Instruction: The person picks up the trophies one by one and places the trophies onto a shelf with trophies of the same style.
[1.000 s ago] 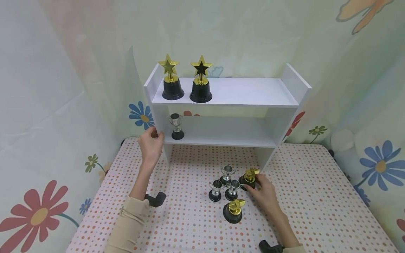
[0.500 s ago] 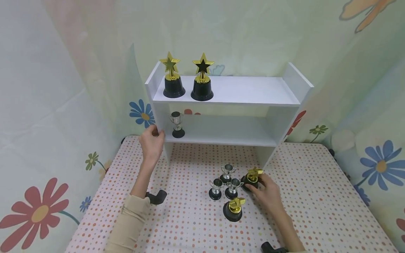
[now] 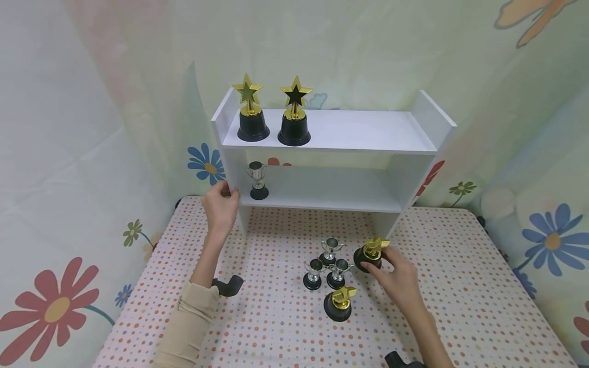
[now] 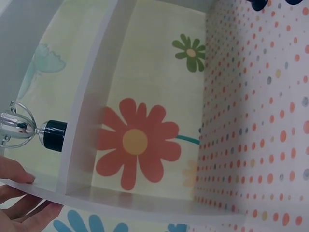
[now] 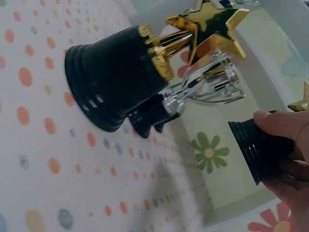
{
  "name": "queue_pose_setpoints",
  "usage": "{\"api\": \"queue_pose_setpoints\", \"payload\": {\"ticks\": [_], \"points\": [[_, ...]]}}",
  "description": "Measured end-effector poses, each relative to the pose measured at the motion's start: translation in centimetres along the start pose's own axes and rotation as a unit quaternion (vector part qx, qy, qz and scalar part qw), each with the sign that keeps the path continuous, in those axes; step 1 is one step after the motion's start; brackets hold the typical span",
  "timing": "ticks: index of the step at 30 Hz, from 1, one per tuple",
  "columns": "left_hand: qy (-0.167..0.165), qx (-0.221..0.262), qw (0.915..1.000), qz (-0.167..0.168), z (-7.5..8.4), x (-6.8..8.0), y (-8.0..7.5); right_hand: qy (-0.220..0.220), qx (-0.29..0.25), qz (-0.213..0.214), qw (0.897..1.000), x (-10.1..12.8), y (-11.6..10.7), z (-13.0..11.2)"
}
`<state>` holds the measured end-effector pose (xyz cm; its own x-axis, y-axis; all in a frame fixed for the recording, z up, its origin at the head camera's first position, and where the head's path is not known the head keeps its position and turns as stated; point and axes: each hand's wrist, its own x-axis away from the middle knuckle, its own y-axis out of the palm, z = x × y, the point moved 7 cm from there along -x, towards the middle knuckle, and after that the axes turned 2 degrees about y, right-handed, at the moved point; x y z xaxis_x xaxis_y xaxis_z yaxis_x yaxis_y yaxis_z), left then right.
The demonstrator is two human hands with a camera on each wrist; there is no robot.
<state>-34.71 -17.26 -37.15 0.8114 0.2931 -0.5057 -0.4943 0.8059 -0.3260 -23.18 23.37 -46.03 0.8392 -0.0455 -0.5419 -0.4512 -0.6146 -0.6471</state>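
My left hand (image 3: pixel 220 207) grips the left side panel of a white two-tier shelf (image 3: pixel 322 202); in the left wrist view the thumb lies inside the panel and the fingers outside. With my right hand (image 3: pixel 399 278) I hold a gold star trophy (image 3: pixel 374 249) by its black base (image 5: pixel 258 147), which looks raised off the table in the right wrist view. Another star trophy (image 3: pixel 339 307) stands nearer me on the table. Beside it are three small silver trophy cups, with one cup (image 3: pixel 313 276) at the left and one (image 3: pixel 330 251) at the back.
On the top tier stand two star trophies, one at the left end (image 3: pixel 252 122) and one beside it (image 3: pixel 294 128). A silver cup (image 3: pixel 258 181) occupies the lower tier's left end. The dotted tabletop (image 3: pixel 276 327) extends under the shelf, with flowered cloth walls around.
My right hand has shifted rightward and slightly away from me, carrying the star trophy off from the silver cups. The left hand keeps its grip on the shelf panel.
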Motion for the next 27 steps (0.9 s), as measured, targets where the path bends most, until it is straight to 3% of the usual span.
{"api": "queue_pose_setpoints", "payload": {"ticks": [11,27], "points": [[-0.009,-0.001,0.9999,-0.006,-0.1,0.3,0.0,-0.052,-0.017,0.038,0.998,-1.2,-2.4,-3.3],[0.003,0.003,1.0000,0.002,0.0,0.0,0.0,-0.136,-0.034,0.071,0.988,-4.7,-6.0,-8.7]]}}
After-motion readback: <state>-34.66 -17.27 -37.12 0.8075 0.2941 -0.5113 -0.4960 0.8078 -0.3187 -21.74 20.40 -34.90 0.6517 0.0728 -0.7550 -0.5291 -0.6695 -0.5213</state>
